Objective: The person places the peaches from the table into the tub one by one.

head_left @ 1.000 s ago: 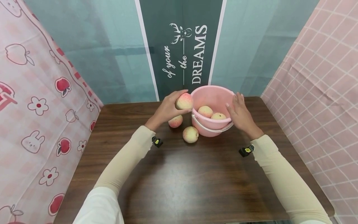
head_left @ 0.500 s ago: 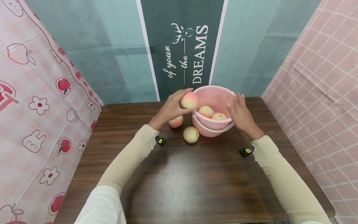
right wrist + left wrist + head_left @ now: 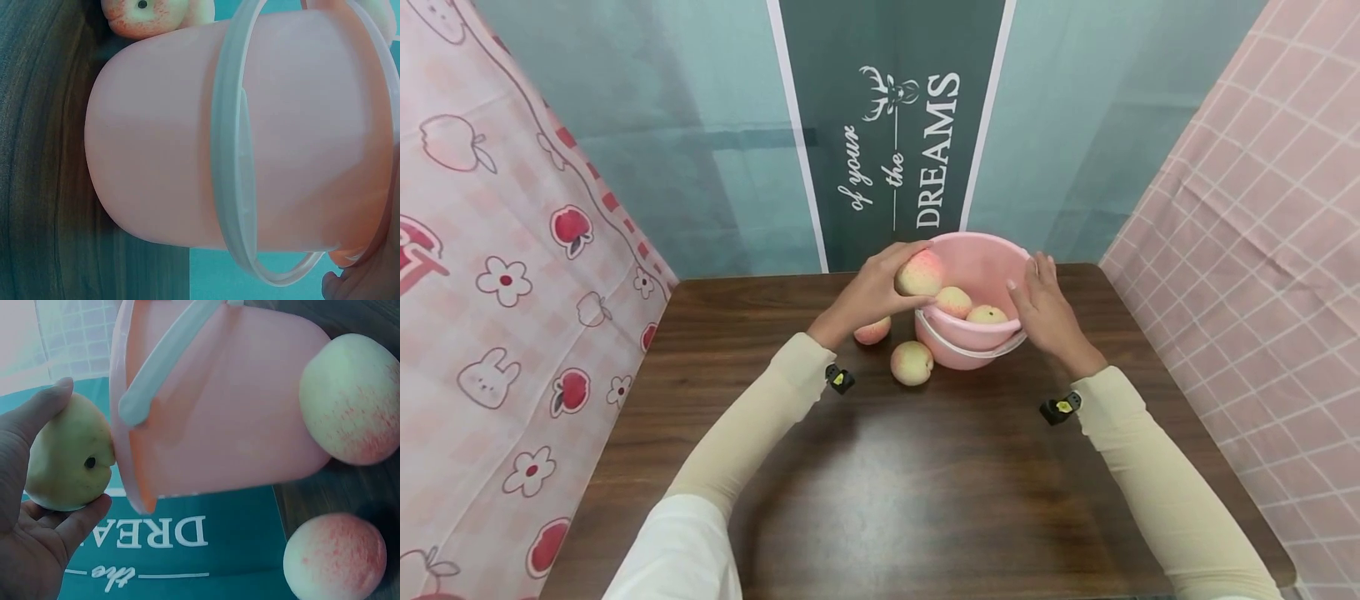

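My left hand [image 3: 874, 287] grips a red-and-cream peach [image 3: 919, 273] between thumb and fingers, at the left rim of a pink bucket [image 3: 958, 357]. The left wrist view has this held peach [image 3: 70, 456] beside the rim, its stem hole showing. On the bucket's right side my right hand [image 3: 1052, 308] holds the rim, thumb inside and fingers outside. Two peaches lie in the bucket, a left one [image 3: 953, 302] and a right one [image 3: 987, 314]. On the table are a pale peach [image 3: 912, 363] in front of the bucket and a redder peach [image 3: 872, 332], partly hidden under my left forearm.
The bucket's white handle [image 3: 942, 340] hangs down on the near side. Everything stands at the back of a dark wooden table [image 3: 880, 492]. A green-blue cloth [image 3: 715, 167] hangs behind, with patterned cloths at left and right.
My left hand has moved right with its peach, from just left of the bucket to over its left rim. My right hand stays at the right rim.
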`<state>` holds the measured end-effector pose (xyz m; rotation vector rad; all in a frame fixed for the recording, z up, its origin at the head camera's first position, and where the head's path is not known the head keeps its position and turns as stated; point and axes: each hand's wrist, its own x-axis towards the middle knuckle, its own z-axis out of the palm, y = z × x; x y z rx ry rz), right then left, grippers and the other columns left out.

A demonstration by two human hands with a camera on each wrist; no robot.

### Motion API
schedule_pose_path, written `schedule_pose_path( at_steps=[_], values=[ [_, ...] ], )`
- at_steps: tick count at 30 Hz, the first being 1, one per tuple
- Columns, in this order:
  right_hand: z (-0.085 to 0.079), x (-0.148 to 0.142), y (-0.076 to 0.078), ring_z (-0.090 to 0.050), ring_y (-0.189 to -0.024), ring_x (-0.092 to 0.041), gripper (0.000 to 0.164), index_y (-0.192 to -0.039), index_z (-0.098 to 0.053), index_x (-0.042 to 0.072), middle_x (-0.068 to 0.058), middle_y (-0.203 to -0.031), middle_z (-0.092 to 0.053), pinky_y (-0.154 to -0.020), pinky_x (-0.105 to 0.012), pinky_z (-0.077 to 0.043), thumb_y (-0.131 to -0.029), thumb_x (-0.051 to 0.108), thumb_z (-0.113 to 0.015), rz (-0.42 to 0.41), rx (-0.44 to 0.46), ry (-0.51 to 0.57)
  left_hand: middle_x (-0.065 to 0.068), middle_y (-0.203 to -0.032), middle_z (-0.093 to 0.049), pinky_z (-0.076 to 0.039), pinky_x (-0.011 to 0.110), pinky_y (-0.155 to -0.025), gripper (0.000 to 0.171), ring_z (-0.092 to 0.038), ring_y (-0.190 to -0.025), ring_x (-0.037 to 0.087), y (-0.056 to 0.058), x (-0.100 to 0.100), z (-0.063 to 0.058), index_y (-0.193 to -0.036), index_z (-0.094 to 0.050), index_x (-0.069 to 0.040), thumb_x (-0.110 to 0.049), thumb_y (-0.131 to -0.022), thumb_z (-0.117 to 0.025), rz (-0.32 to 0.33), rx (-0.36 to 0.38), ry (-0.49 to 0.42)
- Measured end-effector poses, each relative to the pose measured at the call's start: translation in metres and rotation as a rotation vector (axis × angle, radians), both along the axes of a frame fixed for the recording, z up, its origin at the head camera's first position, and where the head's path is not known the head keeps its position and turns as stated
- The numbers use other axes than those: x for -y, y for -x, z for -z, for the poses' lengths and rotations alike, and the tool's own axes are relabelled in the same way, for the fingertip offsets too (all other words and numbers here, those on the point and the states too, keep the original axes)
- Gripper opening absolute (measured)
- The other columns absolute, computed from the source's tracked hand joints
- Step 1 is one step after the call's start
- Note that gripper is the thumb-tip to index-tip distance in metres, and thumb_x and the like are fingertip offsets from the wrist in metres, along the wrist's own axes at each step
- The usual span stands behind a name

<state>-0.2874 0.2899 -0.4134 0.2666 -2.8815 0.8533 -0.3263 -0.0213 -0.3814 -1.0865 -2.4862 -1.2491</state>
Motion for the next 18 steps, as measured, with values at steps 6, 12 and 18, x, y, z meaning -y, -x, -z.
schedule_pose_path(
  at_steps=[6,12,18],
  values=[
    [0.002,0.001,0.0,0.018,-0.153,-0.025,0.08,-0.16,-0.004,-0.002,-0.013,-0.169,0.011,-0.116,-0.07,-0.01,-0.108,0.053,-0.029,0.004,-0.005,0.005,-0.001,-0.14,-0.055,-0.052,0.025,-0.095,0.086,-0.056,-0.115,0.01,-0.002,-0.012,0.002,-0.154,-0.045,-0.023,-0.035,-0.08,-0.088,0.058,0.053,-0.025],
    [0.002,0.003,0.001,0.016,-0.154,-0.026,0.081,-0.159,-0.006,-0.003,-0.015,-0.169,0.008,-0.118,-0.066,-0.009,-0.107,0.055,-0.028,-0.002,-0.012,0.009,-0.005,-0.144,-0.053,-0.05,0.024,-0.097,0.087,-0.053,-0.118,0.007,-0.001,-0.017,0.004,-0.154,-0.045,-0.026,-0.038,-0.079,-0.088,0.076,0.055,-0.044],
    [0.003,0.001,0.001,0.016,-0.154,-0.024,0.08,-0.16,-0.007,-0.003,-0.014,-0.169,0.007,-0.119,-0.065,-0.009,-0.108,0.053,-0.029,0.01,-0.013,0.004,-0.006,-0.145,-0.053,-0.049,0.023,-0.097,0.086,-0.052,-0.119,0.005,0.002,-0.02,0.007,-0.153,-0.045,-0.026,-0.035,-0.079,-0.089,0.088,0.054,-0.041]
  ],
)
